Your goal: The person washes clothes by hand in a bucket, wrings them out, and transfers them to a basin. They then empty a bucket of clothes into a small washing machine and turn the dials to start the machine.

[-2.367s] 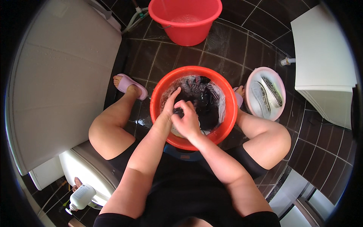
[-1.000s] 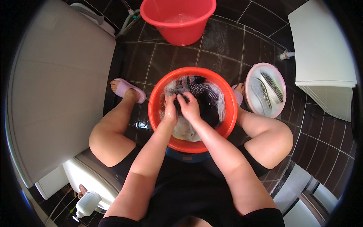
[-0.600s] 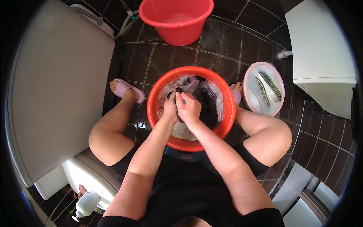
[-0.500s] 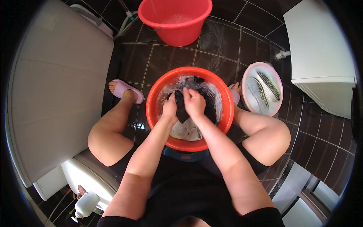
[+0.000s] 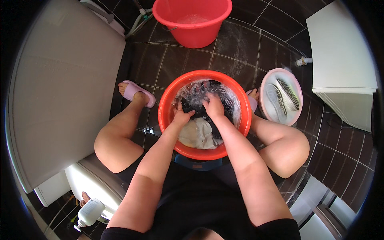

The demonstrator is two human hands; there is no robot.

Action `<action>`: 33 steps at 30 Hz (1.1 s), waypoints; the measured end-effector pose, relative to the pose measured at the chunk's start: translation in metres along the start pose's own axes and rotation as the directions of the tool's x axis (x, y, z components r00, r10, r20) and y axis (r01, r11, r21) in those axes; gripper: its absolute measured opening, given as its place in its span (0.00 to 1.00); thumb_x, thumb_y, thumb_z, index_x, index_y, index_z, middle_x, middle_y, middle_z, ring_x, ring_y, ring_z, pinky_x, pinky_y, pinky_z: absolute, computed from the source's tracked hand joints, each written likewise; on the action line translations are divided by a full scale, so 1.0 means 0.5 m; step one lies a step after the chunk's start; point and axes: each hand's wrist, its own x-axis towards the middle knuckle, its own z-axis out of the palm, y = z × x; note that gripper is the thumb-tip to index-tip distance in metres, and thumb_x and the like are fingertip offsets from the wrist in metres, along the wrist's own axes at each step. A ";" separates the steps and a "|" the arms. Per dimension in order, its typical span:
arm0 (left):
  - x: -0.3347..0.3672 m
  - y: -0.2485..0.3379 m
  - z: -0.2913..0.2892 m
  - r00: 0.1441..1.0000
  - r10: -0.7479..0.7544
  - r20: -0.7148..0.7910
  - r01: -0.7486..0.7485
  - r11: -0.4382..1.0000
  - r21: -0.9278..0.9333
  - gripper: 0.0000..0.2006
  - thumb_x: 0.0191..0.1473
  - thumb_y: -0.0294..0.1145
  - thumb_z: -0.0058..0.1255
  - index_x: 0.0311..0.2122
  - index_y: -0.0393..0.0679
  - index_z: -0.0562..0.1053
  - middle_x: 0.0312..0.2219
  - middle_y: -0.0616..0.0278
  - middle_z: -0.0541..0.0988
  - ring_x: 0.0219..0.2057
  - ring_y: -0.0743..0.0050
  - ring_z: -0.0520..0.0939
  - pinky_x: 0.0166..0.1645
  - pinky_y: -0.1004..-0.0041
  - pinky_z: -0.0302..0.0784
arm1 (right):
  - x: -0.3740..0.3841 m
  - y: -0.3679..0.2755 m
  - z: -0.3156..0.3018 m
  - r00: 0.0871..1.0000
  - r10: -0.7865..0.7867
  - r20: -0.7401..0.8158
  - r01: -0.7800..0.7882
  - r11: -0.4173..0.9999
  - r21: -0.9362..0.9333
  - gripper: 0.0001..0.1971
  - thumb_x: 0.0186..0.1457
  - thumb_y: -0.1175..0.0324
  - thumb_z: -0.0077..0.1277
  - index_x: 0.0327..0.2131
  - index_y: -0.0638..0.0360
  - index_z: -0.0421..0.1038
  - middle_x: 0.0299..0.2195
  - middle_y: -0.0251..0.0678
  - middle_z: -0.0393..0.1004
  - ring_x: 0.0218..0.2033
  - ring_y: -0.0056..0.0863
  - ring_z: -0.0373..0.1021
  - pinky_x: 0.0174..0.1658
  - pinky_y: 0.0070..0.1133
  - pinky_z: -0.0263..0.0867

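A red-orange basin of soapy water stands between my legs, with wet laundry inside. My left hand is at the basin's left side, closed loosely round a bunch of black cloth, thumb pointing right. Just to its right, my right hand bends its fingers onto the black cloth at the water's surface; its fingertips are partly hidden by splashing. A cream-white cloth lies in the near part of the basin, under my wrists and touched by neither hand.
A larger red bucket stands beyond the basin on dark tiles. To the right, a pink basin holds sneakers in suds. A white pump bottle is at lower left. Pale cabinet-like bodies flank both sides; a blue thing lies under the basin's near edge.
My hands have moved apart and lowered the black cloth into the water, which now splashes. More of the cream-white cloth shows. The whole view has shifted slightly.
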 end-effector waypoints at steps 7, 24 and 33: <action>0.022 -0.039 -0.004 0.979 0.098 0.180 -0.099 0.995 -0.002 0.38 0.44 0.38 0.52 0.58 0.35 0.51 0.54 0.33 0.57 0.58 0.40 0.57 0.60 0.61 0.52 | -0.031 0.009 0.023 0.956 -0.210 0.203 0.217 0.976 -0.011 0.19 0.46 0.69 0.52 0.45 0.55 0.66 0.45 0.50 0.66 0.39 0.48 0.68 0.43 0.35 0.65; -0.070 0.067 -0.068 0.958 0.240 0.155 0.089 0.266 -0.960 0.19 0.57 0.45 0.40 0.47 0.44 0.67 0.41 0.58 0.73 0.45 0.62 0.71 0.52 0.63 0.65 | -0.180 -0.315 -0.065 0.975 -0.160 -0.153 0.201 0.929 0.311 0.12 0.45 0.58 0.57 0.20 0.54 0.68 0.21 0.33 0.68 0.21 0.38 0.69 0.23 0.31 0.62; -0.122 0.148 -0.072 0.974 -0.190 0.123 0.206 0.524 -0.826 0.18 0.56 0.41 0.42 0.42 0.35 0.71 0.35 0.58 0.77 0.37 0.64 0.78 0.43 0.70 0.72 | -0.052 -0.160 -0.050 0.990 0.029 -0.136 -0.022 0.998 0.056 0.14 0.52 0.57 0.49 0.21 0.56 0.70 0.22 0.40 0.71 0.27 0.45 0.69 0.28 0.32 0.64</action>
